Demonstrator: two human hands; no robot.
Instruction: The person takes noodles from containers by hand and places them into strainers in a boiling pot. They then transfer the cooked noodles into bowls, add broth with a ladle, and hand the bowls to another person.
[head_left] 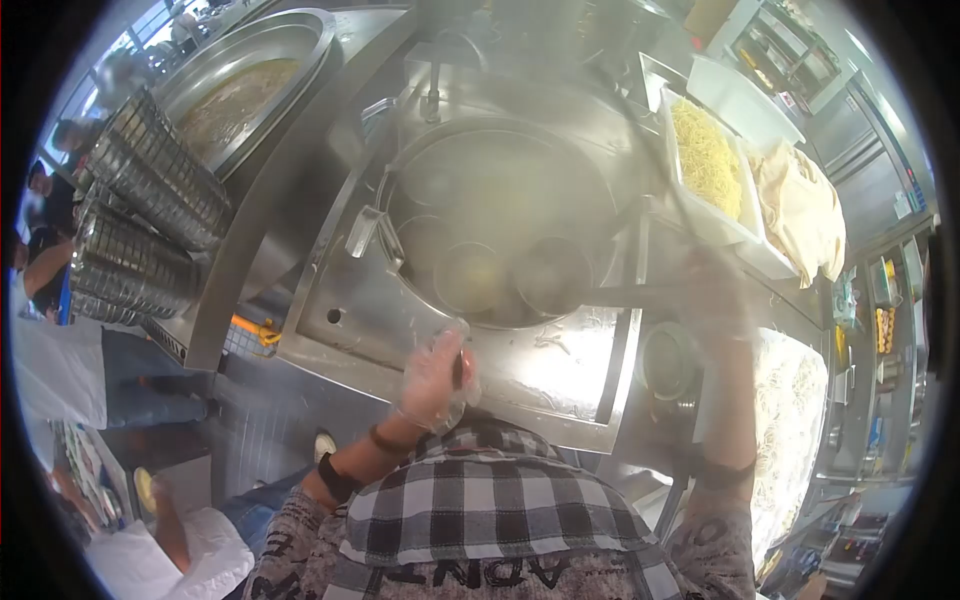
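In a clear glove, my left hand (437, 378) is closed round a dark handle at the front edge of a large round steaming pot (500, 135). Blurred by motion, my right hand (712, 295) is at the right, by the end of a long handle (640, 297) that runs to a round basket (552, 275) at the pot's front. Its fingers are smeared. Beside that basket sits another round basket (467, 277) with something yellowish in it. Steam hides much of the pot's inside.
White tubs at the right hold yellow noodles (706, 155) and a beige cloth (797, 205). Pale noodles (790, 430) lie in a tray at the lower right. Stacked metal bowls (135, 260) and a wide pan (240, 95) are at the left. People stand at far left.
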